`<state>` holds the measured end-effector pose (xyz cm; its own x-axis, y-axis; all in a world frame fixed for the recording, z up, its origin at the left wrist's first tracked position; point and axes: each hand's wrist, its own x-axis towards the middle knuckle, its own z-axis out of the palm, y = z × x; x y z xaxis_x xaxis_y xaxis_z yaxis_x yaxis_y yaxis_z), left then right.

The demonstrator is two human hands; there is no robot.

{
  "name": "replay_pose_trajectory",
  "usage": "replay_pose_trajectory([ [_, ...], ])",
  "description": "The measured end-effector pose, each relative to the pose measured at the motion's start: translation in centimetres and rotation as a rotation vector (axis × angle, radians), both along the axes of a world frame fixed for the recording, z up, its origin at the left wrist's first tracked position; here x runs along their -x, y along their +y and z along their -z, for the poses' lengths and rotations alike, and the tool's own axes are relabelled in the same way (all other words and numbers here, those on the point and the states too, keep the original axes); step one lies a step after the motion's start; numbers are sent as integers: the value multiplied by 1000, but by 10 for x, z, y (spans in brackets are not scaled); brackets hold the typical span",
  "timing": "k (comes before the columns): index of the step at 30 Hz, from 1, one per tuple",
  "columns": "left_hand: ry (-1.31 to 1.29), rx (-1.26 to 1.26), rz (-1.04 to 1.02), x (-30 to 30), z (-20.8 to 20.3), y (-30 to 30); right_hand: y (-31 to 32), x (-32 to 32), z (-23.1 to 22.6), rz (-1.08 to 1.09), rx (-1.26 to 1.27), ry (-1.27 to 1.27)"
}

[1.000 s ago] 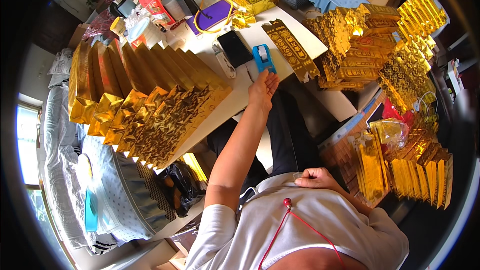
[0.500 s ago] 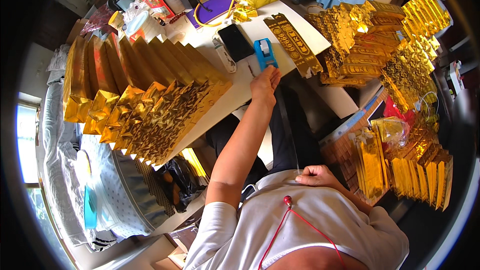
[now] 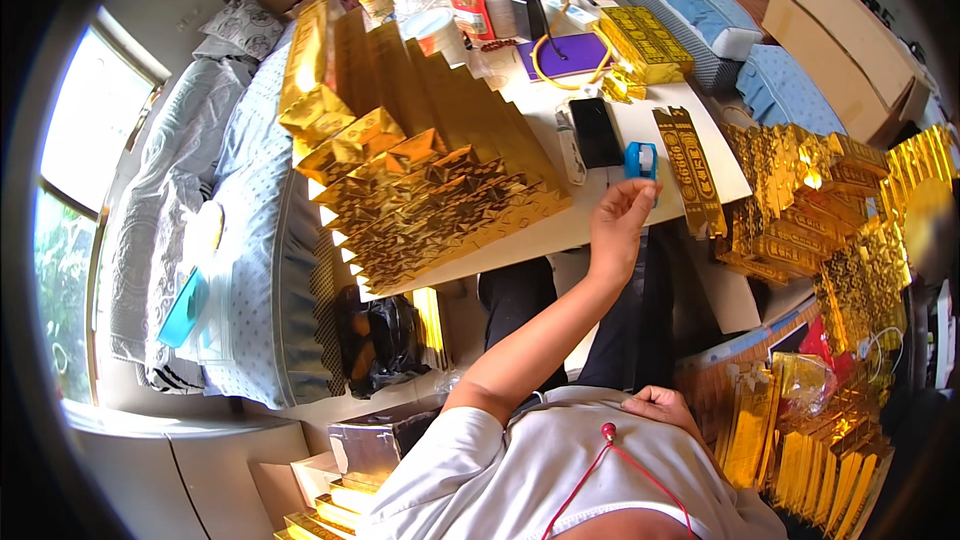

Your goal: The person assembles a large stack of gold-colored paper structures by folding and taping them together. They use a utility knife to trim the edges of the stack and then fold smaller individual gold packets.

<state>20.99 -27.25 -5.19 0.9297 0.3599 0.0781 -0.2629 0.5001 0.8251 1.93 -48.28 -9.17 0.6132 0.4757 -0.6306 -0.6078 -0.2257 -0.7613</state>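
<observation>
Half curled, the left hand (image 3: 622, 222) meets the tape dispenser (image 3: 640, 160) by the bench's (image 3: 535, 100) near edge, perhaps to steady it, while the right hand (image 3: 662, 406) rests against the shirt (image 3: 545, 455), though I can't make out whether either is clamped on anything.

I read the folded stack (image 3: 430, 190) over my link as foil paper, mirror-glossy and crinkled across its lower points. The tape dispenser (image 3: 640, 157) looks like smooth plastic, the phone (image 3: 597, 133) glassy. I make out a smooth bench (image 3: 714, 145), matt cardboard box (image 3: 840, 40), soft cloth shirt (image 3: 510, 470) and shiny plastic bag (image 3: 378, 345).
</observation>
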Motion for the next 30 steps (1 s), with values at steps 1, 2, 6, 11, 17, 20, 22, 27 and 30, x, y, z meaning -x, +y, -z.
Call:
replay_pose_trajectory([
  [1,-84,-30,-16,13,-27,8,2,1,1,-7,-8,-22],
  [2,-100,-63,-60,24,-59,18,4,0,9,-14,-40,-44],
  [6,-319,-252,-170,79,-139,61,41,-19,10,-89,-149,-468],
  [11,-640,-681,-454,120,-180,117,117,-48,-8,-66,-226,-855],
  [17,-592,-670,-563,140,-200,166,209,-69,-6,-101,-379,-836],
  [20,-529,-746,-607,148,-204,179,236,-77,4,-76,-437,-841],
  [22,-550,-815,-635,150,-204,190,247,-76,4,-85,-406,-831],
  [27,-554,-1039,-735,144,-210,208,266,-85,9,-36,-415,-913],
  [30,-516,-1218,-853,140,-213,213,273,-93,9,-34,-347,-949],
])
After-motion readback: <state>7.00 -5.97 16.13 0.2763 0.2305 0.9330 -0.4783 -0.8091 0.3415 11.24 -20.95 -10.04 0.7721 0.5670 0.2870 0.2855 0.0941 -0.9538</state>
